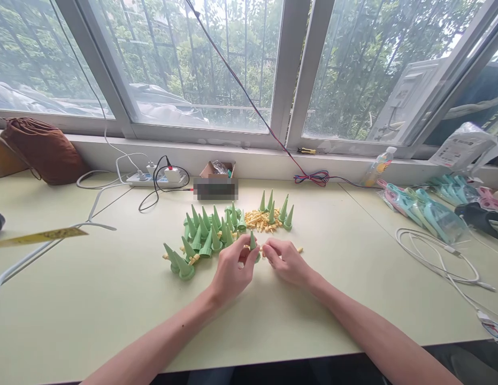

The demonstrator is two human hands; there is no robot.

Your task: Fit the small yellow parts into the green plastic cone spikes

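My left hand [236,264] grips a green plastic cone [252,240] upright between thumb and fingers. Close on its right, my right hand [286,259] is pinched around a small yellow plastic piece [263,253], mostly hidden by the fingertips. Several more green cones [206,240] stand crowded together beyond and left of my left hand. A pair of tilted cones [184,267] lies at the near left of that group, with small yellow pieces beside them. Past my hands is a heap of yellow pieces [260,219], with a few cones [288,216] standing around it.
At the back are a power strip [156,177] with cables and a small open carton [219,170]. A brown drawstring bag [42,149] sits back left. On the right lie a plastic bottle [379,167], bagged pastel items [429,208] and a coiled white cable [437,256].
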